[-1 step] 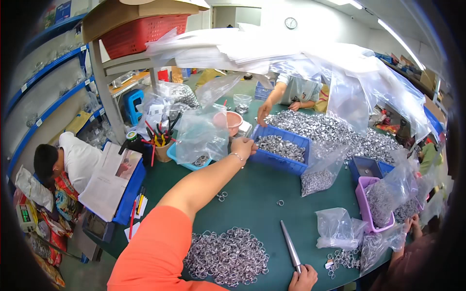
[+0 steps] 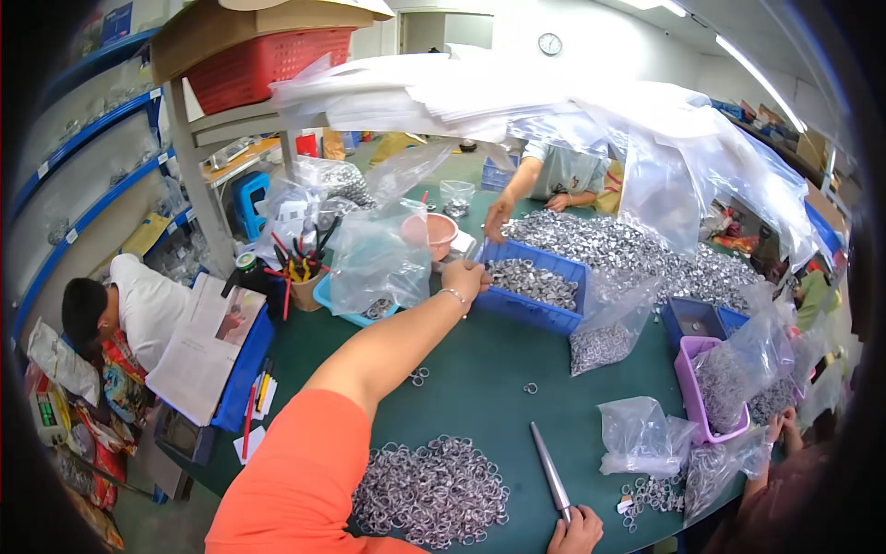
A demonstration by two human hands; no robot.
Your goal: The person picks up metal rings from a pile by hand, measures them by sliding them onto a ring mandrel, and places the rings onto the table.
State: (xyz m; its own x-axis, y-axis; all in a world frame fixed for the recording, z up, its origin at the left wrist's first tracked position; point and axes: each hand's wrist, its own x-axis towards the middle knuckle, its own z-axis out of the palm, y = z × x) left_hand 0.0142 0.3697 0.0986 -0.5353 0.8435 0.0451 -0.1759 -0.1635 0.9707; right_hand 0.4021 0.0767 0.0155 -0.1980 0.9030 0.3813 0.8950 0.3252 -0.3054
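Note:
My left arm, in an orange sleeve, stretches across the table to a blue plastic bin (image 2: 528, 312). Closed fingers of my left hand (image 2: 464, 279) grip the bin's near left corner. Small silvery metal pieces (image 2: 531, 282) fill the bin. At the lower edge my right hand (image 2: 577, 531) is closed round the thick end of a tapered metal ring mandrel (image 2: 549, 469), its thin tip pointing away from me. Between my arms lies a heap of metal rings (image 2: 431, 489). A few loose rings (image 2: 530, 389) lie farther up the table.
Across the table a co-worker's hand (image 2: 498, 218) is at the bin's far left corner, beside a large metal-piece pile (image 2: 637, 245). Right stand a filled plastic bag (image 2: 604, 343) and a purple basket (image 2: 694, 392). Left are a tool cup (image 2: 306, 291) and a light-blue tray (image 2: 325, 297).

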